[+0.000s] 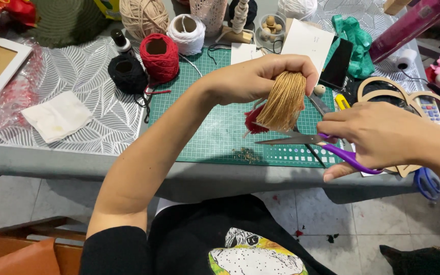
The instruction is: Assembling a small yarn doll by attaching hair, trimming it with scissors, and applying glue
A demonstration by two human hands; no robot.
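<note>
Tassel [283, 102] of tan yarn hangs above the green mat [215, 132] on the worktop [52, 163], its top pinched in the left hand [253, 76], wrist bent downward. The right hand [383, 135] grips purple scissors [322, 145], blades at the fringe.

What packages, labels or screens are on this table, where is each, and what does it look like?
Phone: right of the white card, flat, black screen dark.
Calculator: far right, behind wooden hoops, grey with coloured keys.
Bottle: left of red yarn, small, black cap, white label.
White card: above the mat, leaning, rectangular.
</note>
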